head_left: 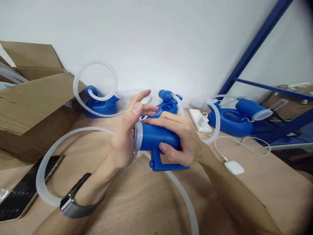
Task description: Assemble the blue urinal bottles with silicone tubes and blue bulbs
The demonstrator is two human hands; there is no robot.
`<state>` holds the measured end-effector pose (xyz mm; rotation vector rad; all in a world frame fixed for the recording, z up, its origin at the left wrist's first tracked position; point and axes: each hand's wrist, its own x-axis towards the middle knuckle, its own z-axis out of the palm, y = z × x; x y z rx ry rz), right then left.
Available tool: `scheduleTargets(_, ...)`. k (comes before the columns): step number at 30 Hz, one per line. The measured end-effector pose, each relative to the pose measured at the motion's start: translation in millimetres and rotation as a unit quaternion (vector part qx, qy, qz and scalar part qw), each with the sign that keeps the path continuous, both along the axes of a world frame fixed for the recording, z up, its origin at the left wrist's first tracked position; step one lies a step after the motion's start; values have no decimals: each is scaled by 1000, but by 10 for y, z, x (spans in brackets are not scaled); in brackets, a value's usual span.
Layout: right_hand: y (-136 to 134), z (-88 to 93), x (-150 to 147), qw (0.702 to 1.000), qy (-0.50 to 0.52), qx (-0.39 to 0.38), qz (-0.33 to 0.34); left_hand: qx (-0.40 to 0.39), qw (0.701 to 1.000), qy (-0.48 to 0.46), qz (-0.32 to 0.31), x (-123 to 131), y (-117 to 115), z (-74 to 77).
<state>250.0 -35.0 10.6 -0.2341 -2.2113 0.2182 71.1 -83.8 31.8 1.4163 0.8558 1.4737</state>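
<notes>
At the far left of the table [137,212], an open cardboard box [34,107] stands against the wall side, and a dark phone [25,192] lies in front of it, screen up. By the table's back edge, next to the box, sits a blue bottle [101,107] with a translucent coiled tube [76,81] looping above it. Nearer me, a white hose [41,178] curves around to my left wrist, where I wear a watch [78,200].

My left hand [126,140] is open, fingers stretched out, its palm against the pale rim [138,135] of a blue cup [156,137]. The cup lies on its side in my hands, over the middle of the table, a blue bracket [157,162] below it. My right hand [182,137] grips its rounded end, fingers over the top and thumb on the side facing me. Beyond, near the back edge, a second bottle [168,109] is partly hidden by my fingers.

Farther right come a white power strip [194,116] with a plug [202,120] and, towards the right edge, a white case [234,167]. Behind the case, a third bottle [227,127] stands near the back right corner, beside a blue metal frame [259,42].
</notes>
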Motion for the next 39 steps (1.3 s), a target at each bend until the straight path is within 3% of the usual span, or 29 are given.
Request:
scheduleTargets(13,39,-38,21,999,20,6,46,20,999,27,-38,-47,-59,-47)
scheduleTargets(19,9,-7,38,997,33,36,57,26,993,44,-109,-95,-38,-27)
scheduleTargets(23,7,-10,34,999,21,36,33,42,992,51,-109,-95,-46,-39)
scheduleTargets(27,18,19,83,999,-6,3,52,92,990,68,-86,-76,-19,-91)
scheduleTargets(30,6,79,114,998,-13,-65,-1,87,987,109,-82,-154,41,-67)
scheduleTargets(33,15,166,102,982,85,-141,-94,35,979,181,-92,-311,87,45)
scheduleTargets(36,34,300,75,954,206,-162,-146,5,981,190,-42,-447,124,171)
scheduleTargets(39,-11,461,51,960,204,-106,-158,2,989,118,84,-510,180,231)
